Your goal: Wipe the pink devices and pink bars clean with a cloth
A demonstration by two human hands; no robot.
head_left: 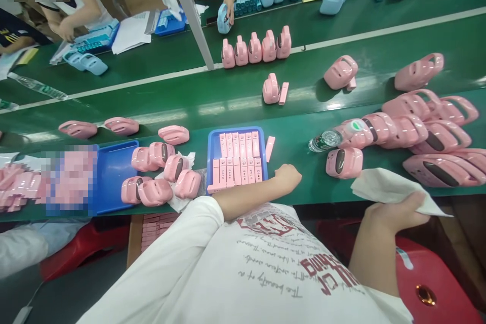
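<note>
My left hand [288, 178] is closed above the green bench, just right of a blue tray [265, 157]; its fingers curl under, so whatever they may hold is hidden. Two rows of slim pink plastic bars [236, 169] fill that tray, and a loose pink bar [270, 149] lies beside it. In my right hand [398, 215], near the bench's front edge, is a white cloth [391, 190]. Just behind the cloth sits a glossy pink housing [343, 163] with a dark oval window. More pink loop-handled housings [448, 169] crowd the bench on the right.
A clear plastic bottle [324, 140] lies among the right-hand housings. Further pink housings [155, 191] are left of the tray, near an additional blue tray [116, 177]. Pink units [254, 48] line the belt's far side. Co-workers handle blue units opposite. A red stool [436, 283] stands at right.
</note>
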